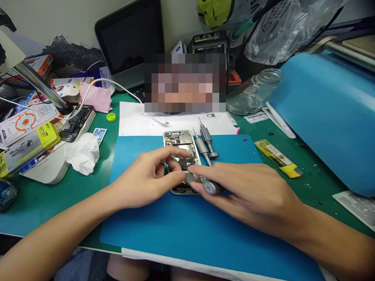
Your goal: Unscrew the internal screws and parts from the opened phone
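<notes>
An opened phone (185, 138) lies on the blue mat (146, 218), its inner boards and metal plates showing. My left hand (152, 173) is over its left side, thumb and fingers curled close together at a dark part (187, 163) in the middle of the phone; what they pinch, if anything, is hidden. From the right, my right hand (249, 191) reaches in with index fingertip and thumb tip at the phone's lower right. A grey screwdriver's round cap with a plus mark (212, 187) shows between that thumb and index finger; its shaft is hidden. Two grey screwdrivers (201, 145) lie beside the phone.
White paper (131, 117) and a cable end (166, 123) lie behind the mat. At left are another phone part (78, 123), crumpled tissue (83, 153) and a yellow battery box (31, 148). A glass jar (253, 93) and a yellow packet (278, 158) are right.
</notes>
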